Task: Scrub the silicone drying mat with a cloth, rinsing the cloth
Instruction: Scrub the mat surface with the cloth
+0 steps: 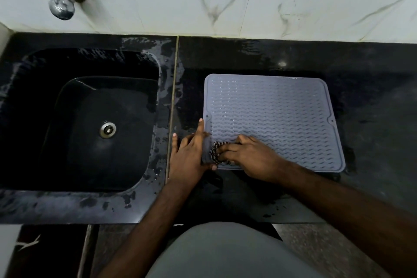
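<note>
Scrubbing is under way at the near left corner of the grey silicone mat [274, 119], which lies flat on the black counter [372, 176] just right of the sink [90, 117]. The right hand [250, 160] curls its fingers round a bunched striped cloth [216, 152] and presses it down, while the left hand [189, 156], fingers mostly straight, seems to pin the mat's left edge. Most of the mat stretches away and rightward from the cloth; the tap [61, 4] lies far left, nearer the left hand.

Left hand [189, 157], centre frame: flat, fingers straight, pressing downward. Right hand [249, 160], just beside it: fingers curled in a grip. Both forearms enter from the lower edge.
</note>
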Available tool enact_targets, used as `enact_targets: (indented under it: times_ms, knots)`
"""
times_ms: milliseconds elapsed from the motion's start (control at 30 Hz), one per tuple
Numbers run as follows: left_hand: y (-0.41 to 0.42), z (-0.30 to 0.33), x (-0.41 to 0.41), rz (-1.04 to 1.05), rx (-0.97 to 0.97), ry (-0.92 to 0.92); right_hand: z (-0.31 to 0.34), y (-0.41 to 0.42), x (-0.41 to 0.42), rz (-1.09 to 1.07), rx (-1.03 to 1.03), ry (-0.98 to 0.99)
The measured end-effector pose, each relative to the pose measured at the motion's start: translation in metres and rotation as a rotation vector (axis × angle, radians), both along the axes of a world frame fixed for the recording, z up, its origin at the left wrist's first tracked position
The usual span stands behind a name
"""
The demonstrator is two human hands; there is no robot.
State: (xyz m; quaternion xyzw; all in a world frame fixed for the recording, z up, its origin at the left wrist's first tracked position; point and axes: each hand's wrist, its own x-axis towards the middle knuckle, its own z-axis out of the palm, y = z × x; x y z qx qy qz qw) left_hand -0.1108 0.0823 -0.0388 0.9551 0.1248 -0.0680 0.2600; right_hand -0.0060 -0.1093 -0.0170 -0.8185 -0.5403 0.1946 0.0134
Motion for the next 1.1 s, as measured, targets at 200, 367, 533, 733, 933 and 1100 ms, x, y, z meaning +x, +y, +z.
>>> enact_targets:
  times_ms: [200,367,533,733,933,1100]
  knots:
    - [-0.006,0.008,0.002,0.029,0.017,0.018,0.004,-0.017,-0.003,0.027,-0.003,-0.104]
    - [-0.012,0.015,0.003,0.057,0.055,0.038,0.005,-0.034,-0.012,-0.008,0.01,-0.191]
    - [-0.023,0.016,0.005,0.043,0.166,0.039,0.011,-0.055,-0.003,-0.019,-0.043,-0.149]
    - [-0.055,0.008,0.034,-0.307,-0.18,-0.048,0.015,-0.056,0.006,0.038,-0.057,-0.058]
    - [-0.061,-0.016,0.039,-0.278,-0.277,-0.034,0.013,-0.059,0.007,0.026,-0.029,-0.083]
    - [-0.06,-0.018,0.042,-0.292,-0.237,-0.039,0.006,-0.093,0.018,0.054,0.008,-0.197]
